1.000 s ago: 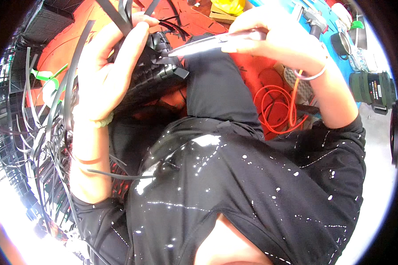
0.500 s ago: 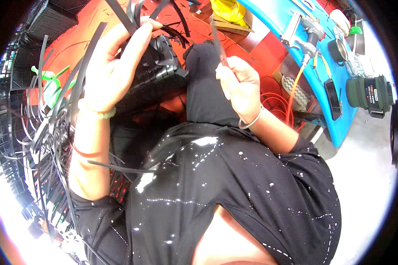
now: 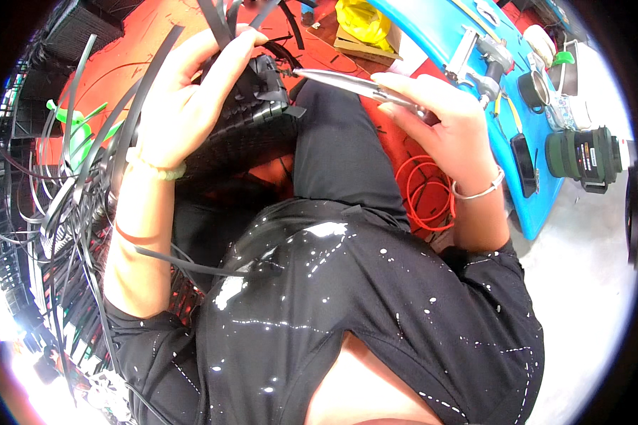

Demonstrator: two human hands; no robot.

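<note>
My left hand [image 3: 184,106] is closed at the upper left, thumb and fingers pinching flat black strips [image 3: 218,20] that stand up from a black woven piece [image 3: 266,92]. The woven piece has a basket-like weave and rests beside my knee, partly hidden by that hand. My right hand [image 3: 450,117] grips a silver pointed metal tool [image 3: 337,79] by its near end. Its slim tip points left and lies close to the woven piece's right edge; whether they touch, I cannot tell. The tool's handle is mostly covered by my fingers.
Many loose black strips [image 3: 85,184] crowd the left side, with a green plastic thing [image 3: 81,138] among them. A blue table [image 3: 546,188] at right bears tools, a tape roll [image 3: 534,91] and a phone [image 3: 523,166]. An orange hose [image 3: 424,195] coils below; a yellow bag [image 3: 365,21] stands far off.
My right hand has swung outward to the right and turned, so the metal tool, upright before, now points left toward the woven piece. My left hand has barely moved.
</note>
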